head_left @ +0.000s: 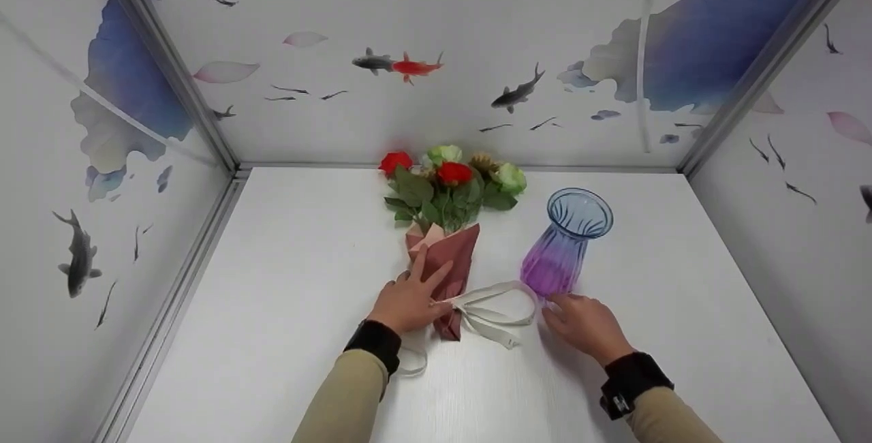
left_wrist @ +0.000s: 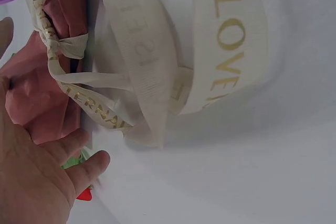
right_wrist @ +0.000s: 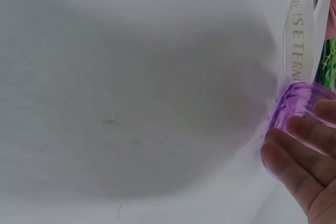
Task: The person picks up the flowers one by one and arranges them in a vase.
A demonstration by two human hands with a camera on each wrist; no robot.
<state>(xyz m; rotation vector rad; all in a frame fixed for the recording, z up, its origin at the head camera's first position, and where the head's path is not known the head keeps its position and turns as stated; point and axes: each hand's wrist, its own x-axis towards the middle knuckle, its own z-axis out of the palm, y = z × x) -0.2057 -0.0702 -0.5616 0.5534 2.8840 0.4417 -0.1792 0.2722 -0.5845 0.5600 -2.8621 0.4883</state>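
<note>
A bouquet of artificial-looking red and green flowers [head_left: 453, 174] lies on the white table, wrapped in dusky pink paper [head_left: 458, 259]. A cream ribbon [head_left: 494, 293] with gold lettering is tied in a bow round the wrap's lower part. My left hand [head_left: 407, 296] rests on the paper with fingers spread, its thumb close to the ribbon knot [left_wrist: 51, 43]. To the right stands a ribbed glass vase [head_left: 555, 252], blue at the rim and purple below. Beside its base is my right hand [head_left: 587, 324], fingers fairly straight [right_wrist: 299, 169]; whether they touch the glass, I cannot tell.
White panels printed with fish, petals and blue leaves enclose the table [head_left: 306, 238] at the back and both sides, joined by metal framing [head_left: 163, 54]. A ribbon loop [head_left: 413, 358] trails below the left wrist. Both wrists wear black bands [head_left: 375, 346].
</note>
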